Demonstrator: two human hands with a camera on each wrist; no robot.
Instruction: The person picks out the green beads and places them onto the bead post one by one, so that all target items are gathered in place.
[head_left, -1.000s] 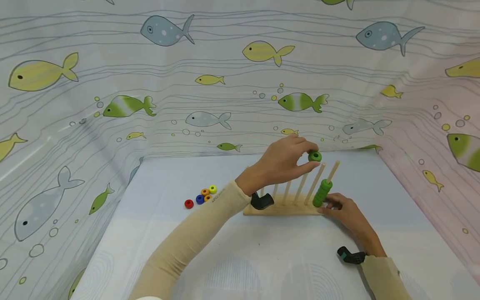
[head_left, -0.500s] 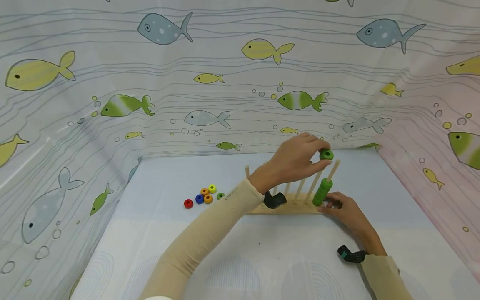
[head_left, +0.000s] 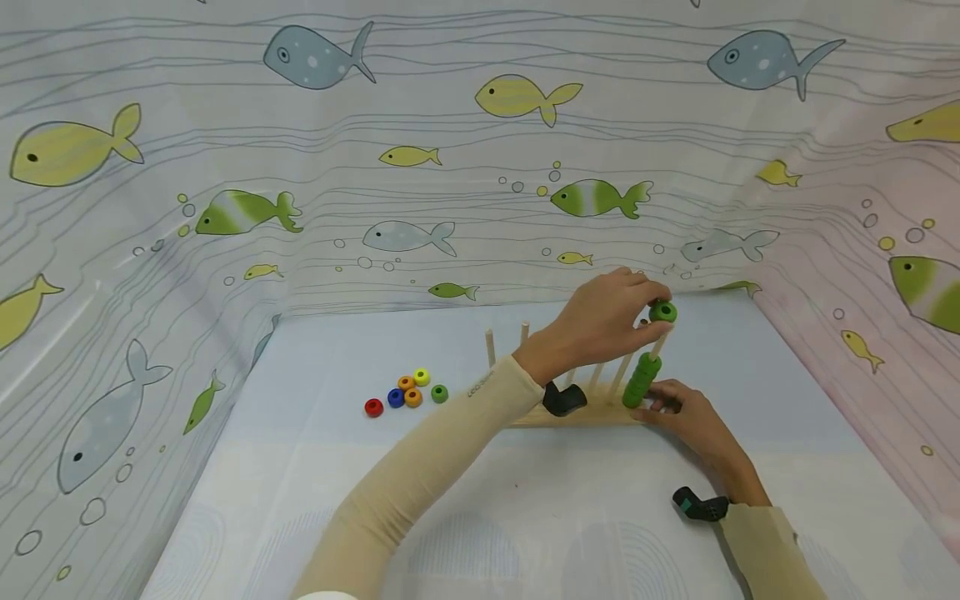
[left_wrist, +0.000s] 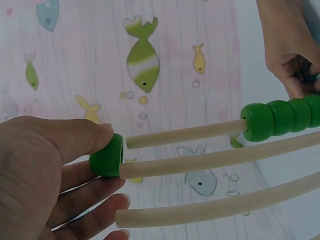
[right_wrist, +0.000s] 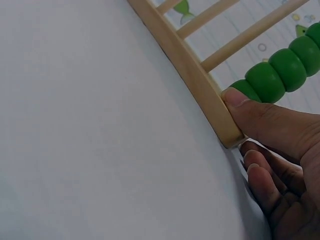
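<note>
My left hand (head_left: 600, 321) pinches a green bead (head_left: 663, 312) between thumb and fingers, at the top of the rightmost peg of a wooden peg rack (head_left: 585, 415). In the left wrist view, the bead (left_wrist: 104, 159) has its hole facing the peg tips, close to the end of the bare peg (left_wrist: 185, 136). Lower on that same peg sits a stack of several green beads (head_left: 641, 382). My right hand (head_left: 693, 421) grips the rack's right end. Seen from the right wrist, its thumb (right_wrist: 242, 102) lies on the base (right_wrist: 200, 90) beside the lowest bead, fingers curled at the end.
Left of the rack lie loose beads: a red bead (head_left: 373, 407), a blue bead (head_left: 396, 397), two orange beads (head_left: 412, 397), a yellow bead (head_left: 422, 377) and a green bead (head_left: 439, 393). Other bare pegs (head_left: 491, 346) stand along the rack. A fish-printed sheet (head_left: 405, 192) rises behind.
My left hand has carried the green bead rightward to the top of the rightmost peg. The loose green bead has come into sight from behind the sleeve. My right hand stays at the rack's end.
</note>
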